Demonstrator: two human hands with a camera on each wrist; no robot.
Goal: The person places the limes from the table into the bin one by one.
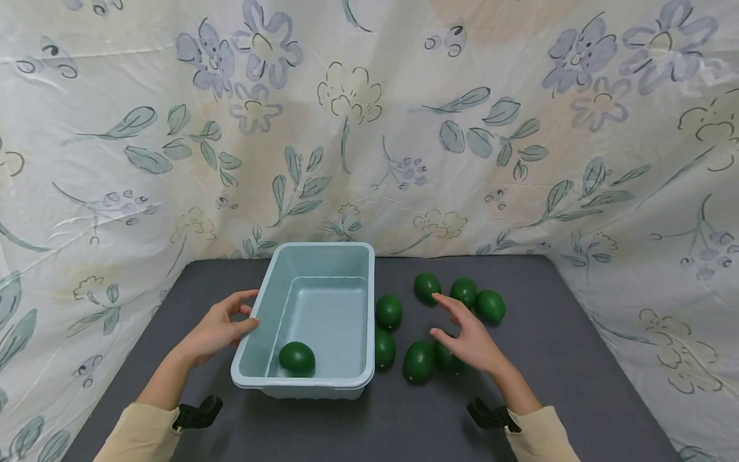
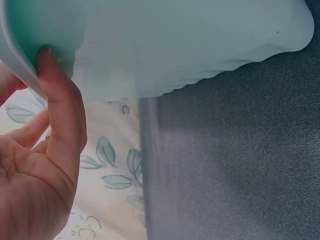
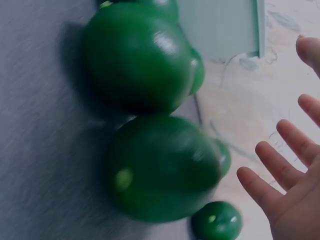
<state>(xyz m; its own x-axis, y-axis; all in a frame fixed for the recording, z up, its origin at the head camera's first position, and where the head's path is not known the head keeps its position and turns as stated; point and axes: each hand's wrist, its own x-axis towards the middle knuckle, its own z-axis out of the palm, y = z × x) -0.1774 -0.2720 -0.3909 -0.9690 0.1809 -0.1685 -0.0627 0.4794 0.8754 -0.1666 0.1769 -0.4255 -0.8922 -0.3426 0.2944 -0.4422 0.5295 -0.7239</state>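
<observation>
My left hand [image 1: 216,327] grips the left rim of a pale blue plastic basin [image 1: 323,321], pinching its edge between thumb and fingers. In the left wrist view the thumb [image 2: 60,95] lies against one side of the rim. One glossy, dark green avocado [image 1: 297,359] lies inside the basin, near its front left corner. My right hand [image 1: 470,337] hovers over the loose avocados with fingers spread, holding nothing. Below it sit an avocado [image 1: 419,362] and another avocado [image 1: 447,360], partly covered by the hand. The right wrist view shows these large avocados [image 3: 137,57] beside the spread fingers [image 3: 280,165].
More avocados lie to the right of the basin: an avocado [image 1: 389,312] by its right wall, and several farther back, including an avocado [image 1: 491,307] at the right. They rest on a dark grey table [image 1: 554,359]. A floral cloth [image 1: 369,128] hangs behind and at both sides.
</observation>
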